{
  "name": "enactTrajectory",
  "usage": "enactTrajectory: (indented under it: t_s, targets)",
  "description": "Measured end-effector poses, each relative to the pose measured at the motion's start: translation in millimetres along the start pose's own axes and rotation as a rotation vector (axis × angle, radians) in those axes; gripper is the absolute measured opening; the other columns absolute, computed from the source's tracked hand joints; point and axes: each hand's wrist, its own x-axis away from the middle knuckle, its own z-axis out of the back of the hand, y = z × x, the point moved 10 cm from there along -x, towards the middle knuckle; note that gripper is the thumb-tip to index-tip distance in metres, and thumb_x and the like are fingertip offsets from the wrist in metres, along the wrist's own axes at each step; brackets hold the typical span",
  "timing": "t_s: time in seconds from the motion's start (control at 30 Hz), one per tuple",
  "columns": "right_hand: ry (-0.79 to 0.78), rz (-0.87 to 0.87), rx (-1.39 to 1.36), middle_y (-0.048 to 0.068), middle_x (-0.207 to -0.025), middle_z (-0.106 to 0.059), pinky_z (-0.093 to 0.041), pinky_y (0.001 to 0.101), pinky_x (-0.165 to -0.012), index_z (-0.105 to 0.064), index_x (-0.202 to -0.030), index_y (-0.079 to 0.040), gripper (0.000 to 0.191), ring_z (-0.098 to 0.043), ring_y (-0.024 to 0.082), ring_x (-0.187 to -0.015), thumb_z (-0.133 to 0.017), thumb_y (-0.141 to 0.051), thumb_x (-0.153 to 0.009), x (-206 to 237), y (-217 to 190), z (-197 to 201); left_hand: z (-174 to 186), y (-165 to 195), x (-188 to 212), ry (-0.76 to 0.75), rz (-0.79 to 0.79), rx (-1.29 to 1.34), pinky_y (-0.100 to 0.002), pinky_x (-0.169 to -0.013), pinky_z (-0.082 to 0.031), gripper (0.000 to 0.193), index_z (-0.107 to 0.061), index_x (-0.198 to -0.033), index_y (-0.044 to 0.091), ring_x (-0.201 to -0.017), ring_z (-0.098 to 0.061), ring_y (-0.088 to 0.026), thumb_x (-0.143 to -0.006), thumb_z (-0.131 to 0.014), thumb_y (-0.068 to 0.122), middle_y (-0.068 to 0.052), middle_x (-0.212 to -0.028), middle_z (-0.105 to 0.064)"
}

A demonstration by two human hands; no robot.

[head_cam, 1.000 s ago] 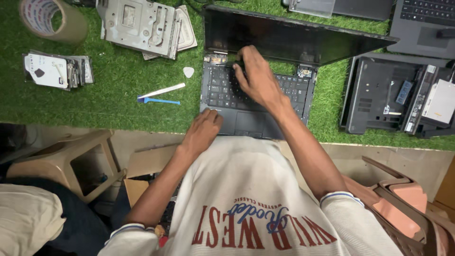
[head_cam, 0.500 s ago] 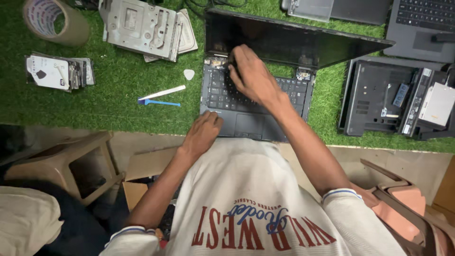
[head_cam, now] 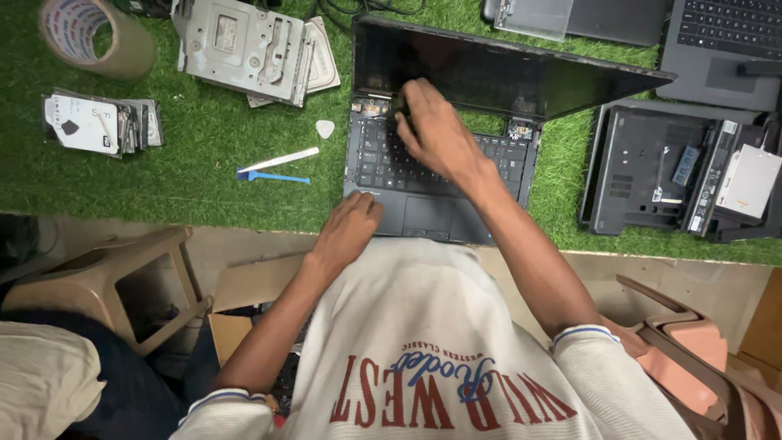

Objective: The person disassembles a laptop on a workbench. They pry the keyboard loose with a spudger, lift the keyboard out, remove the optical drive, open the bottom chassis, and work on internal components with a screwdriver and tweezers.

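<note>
An open black laptop (head_cam: pixel 383 163) lies on green artificial turf (head_cam: pixel 204 155) in front of me, screen (head_cam: pixel 505 77) tilted back. My right hand (head_cam: pixel 436 130) rests on the upper part of its keyboard, fingers reaching to the hinge edge. My left hand (head_cam: pixel 346 232) presses the near left corner of the laptop's palm rest. Neither hand holds a loose object. A white pry tool (head_cam: pixel 281 159), a blue pry tool (head_cam: pixel 273 176) and a white pick (head_cam: pixel 325 128) lie on the turf left of the laptop.
A tape roll (head_cam: pixel 98 37), a stack of drives (head_cam: pixel 98 122) and a metal bracket (head_cam: pixel 244 45) lie at far left. Other laptops and a dismantled base (head_cam: pixel 676 167) crowd the right. A brown stool (head_cam: pixel 98 281) stands below left; another person's clothing (head_cam: pixel 41 383) shows at bottom left.
My right hand has slid left and farther up the keyboard toward the hinge. My left hand has stayed at the laptop's near left corner.
</note>
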Motion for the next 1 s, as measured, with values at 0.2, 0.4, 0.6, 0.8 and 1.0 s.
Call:
enactTrajectory:
  t_s: [0.2,0.4,0.6,0.8,1.0]
  targets:
    - [-0.137,-0.139,0.120,0.027,-0.103,-0.060,-0.049,0.0548,-0.084,-0.049,-0.111,0.003,0.025,-0.058,0.050,-0.097,-0.066,-0.012,-0.100,-11.3,-0.8,-6.0,3.8,2.5,0.0,0.030,-0.016,0.015,-0.048,-0.089,-0.050,0.015,-0.064,-0.091,-0.004,-0.103,-0.061,-0.038,-0.079,-0.055,-0.004,-0.021,-0.103,-0.063]
    - [-0.262,-0.053,0.248,0.026,-0.105,-0.064,-0.054,0.0537,-0.084,-0.053,-0.116,0.002,0.040,-0.064,0.048,-0.100,-0.067,0.005,-0.079,-44.3,-18.9,-35.3,2.1,1.4,2.5,0.034,-0.021,0.024,-0.048,-0.087,-0.051,0.017,-0.065,-0.095,-0.004,-0.104,-0.061,-0.039,-0.081,-0.055,-0.004,-0.021,-0.103,-0.063]
    - [-0.194,0.207,0.177,0.025,-0.103,-0.065,-0.057,0.0519,-0.078,-0.055,-0.113,0.003,0.053,-0.066,0.049,-0.093,-0.069,0.009,-0.062,-57.3,-38.6,-37.3,0.3,0.4,1.1,0.070,-0.029,0.026,-0.049,-0.088,-0.050,0.017,-0.064,-0.095,-0.004,-0.103,-0.061,-0.040,-0.080,-0.055,-0.003,-0.022,-0.105,-0.063]
    - [-0.300,-0.008,0.344,0.027,-0.100,-0.067,-0.055,0.0547,-0.081,-0.055,-0.120,0.002,0.034,-0.067,0.048,-0.095,-0.070,0.000,-0.090,-63.1,-7.6,-48.7,-1.6,-3.5,-0.7,0.068,-0.018,0.062,-0.048,-0.090,-0.050,0.019,-0.063,-0.095,-0.004,-0.104,-0.060,-0.040,-0.078,-0.056,-0.006,-0.022,-0.105,-0.062]
    - [-0.250,0.136,0.137,0.030,-0.103,-0.066,-0.056,0.0518,-0.078,-0.053,-0.118,0.006,0.047,-0.065,0.050,-0.095,-0.067,-0.002,-0.073,-58.0,-26.4,-31.7,2.9,-21.2,0.9,0.091,0.084,0.268,-0.047,-0.089,-0.050,0.016,-0.064,-0.102,-0.002,-0.103,-0.062,-0.039,-0.088,-0.068,0.005,-0.020,-0.104,-0.064]
